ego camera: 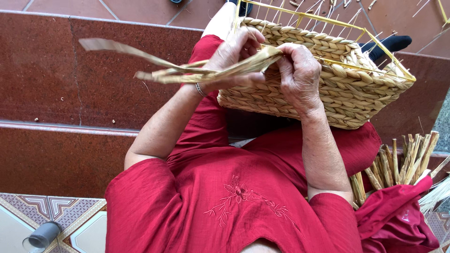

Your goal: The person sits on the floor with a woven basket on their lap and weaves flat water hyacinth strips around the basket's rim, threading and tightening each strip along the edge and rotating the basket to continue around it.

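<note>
A half-woven straw basket (347, 89) on a yellow wire frame rests on my lap, which is covered by a red dress. My left hand (234, 51) grips a bundle of flat dried straw strands (187, 72) that trails out to the left. My right hand (300, 75) pinches the same strands where they meet the basket's braided wall, just below the rim. Both hands press against the basket's near side.
Dark red stone steps (56, 93) run across the left side. A bundle of dried straw stalks (398, 164) lies at my right hip. A grey cylinder (44, 234) sits on the patterned tile floor at lower left. Black-socked feet (389, 44) show beyond the basket.
</note>
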